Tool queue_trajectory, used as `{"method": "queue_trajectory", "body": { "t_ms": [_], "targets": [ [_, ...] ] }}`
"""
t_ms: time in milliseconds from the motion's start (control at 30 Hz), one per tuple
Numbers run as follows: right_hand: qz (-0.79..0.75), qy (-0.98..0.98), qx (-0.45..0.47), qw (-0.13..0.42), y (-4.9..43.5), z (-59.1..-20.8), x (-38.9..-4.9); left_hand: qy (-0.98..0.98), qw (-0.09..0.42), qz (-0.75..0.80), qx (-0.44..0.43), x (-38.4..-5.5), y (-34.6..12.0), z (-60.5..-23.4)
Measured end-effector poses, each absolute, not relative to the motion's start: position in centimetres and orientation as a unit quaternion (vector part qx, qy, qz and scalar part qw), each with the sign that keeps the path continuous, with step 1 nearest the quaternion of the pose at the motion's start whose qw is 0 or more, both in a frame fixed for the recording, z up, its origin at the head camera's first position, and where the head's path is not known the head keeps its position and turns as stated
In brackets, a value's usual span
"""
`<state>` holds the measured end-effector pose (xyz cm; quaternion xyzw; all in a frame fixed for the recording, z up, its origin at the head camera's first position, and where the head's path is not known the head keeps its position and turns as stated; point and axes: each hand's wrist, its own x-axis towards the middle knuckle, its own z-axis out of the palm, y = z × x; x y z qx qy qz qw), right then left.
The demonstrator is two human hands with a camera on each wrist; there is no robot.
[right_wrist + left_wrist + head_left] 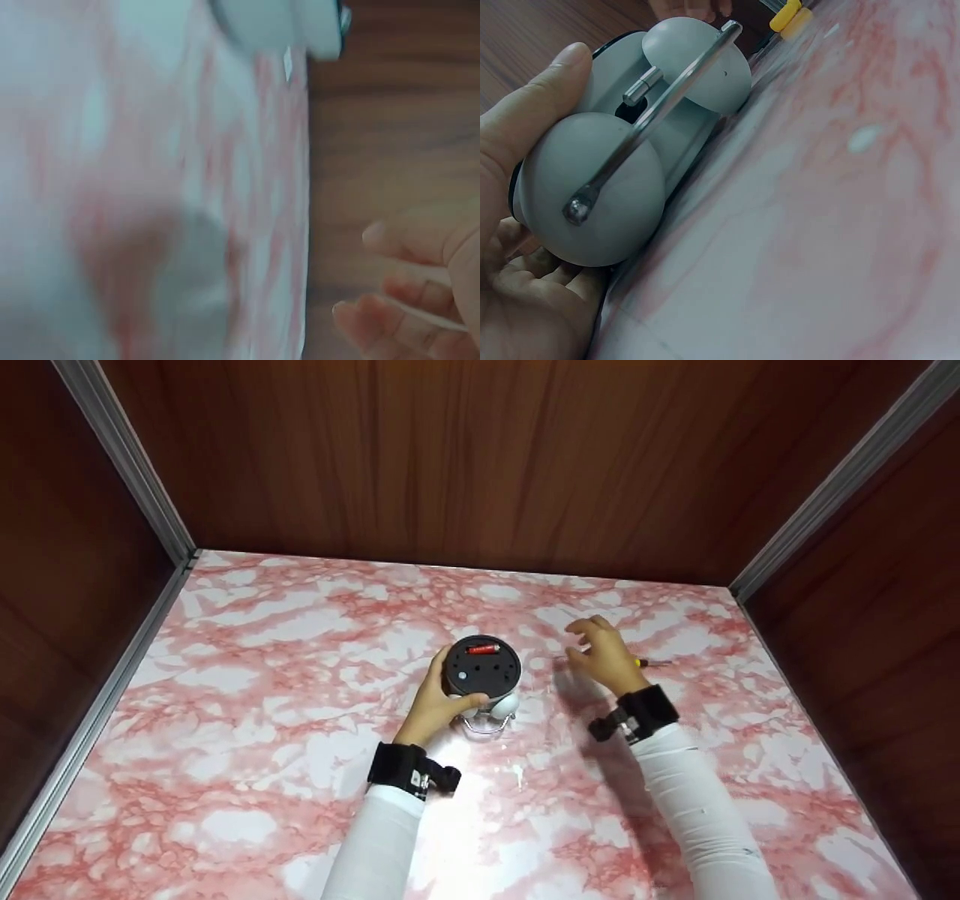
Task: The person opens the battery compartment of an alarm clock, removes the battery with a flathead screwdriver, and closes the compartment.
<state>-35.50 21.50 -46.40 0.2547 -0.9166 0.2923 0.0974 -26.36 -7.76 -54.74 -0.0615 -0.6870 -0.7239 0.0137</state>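
Note:
A twin-bell alarm clock (484, 679) lies face down, its black back turned up. One red battery (482, 649) shows in the slot in that back. My left hand (437, 701) grips the clock's casing from the left, thumb near the bells and fingers along the far side. In the left wrist view the white bells (592, 187) and the metal handle (652, 124) face the camera. To the right of the clock, my right hand (606, 658) is raised over the table with loosely bent fingers and holds nothing. The right wrist view shows its fingers (397, 319) apart.
A small screwdriver (654, 663) with a yellow handle lies just right of my right hand, partly hidden by it. The tabletop (262, 697) has a red and white marbled pattern. Brown wood-grain panels (450, 465) wall in its back and sides.

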Motion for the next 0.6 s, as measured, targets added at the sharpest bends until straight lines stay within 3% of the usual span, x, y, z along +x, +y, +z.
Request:
{"method": "queue_trajectory", "body": {
  "t_ms": [233,600],
  "targets": [
    [0.332,-0.902,0.249,0.117,16.9,-46.5,-34.4,-0.682,0.011,-0.728,-0.063,-26.3,-7.8,-54.7],
    [0.323,-0.904,0.263,0.099,11.5,-45.6,-33.5,-0.695,0.027,-0.717,-0.054,-26.6,-7.6,-54.6]
  ]
}}
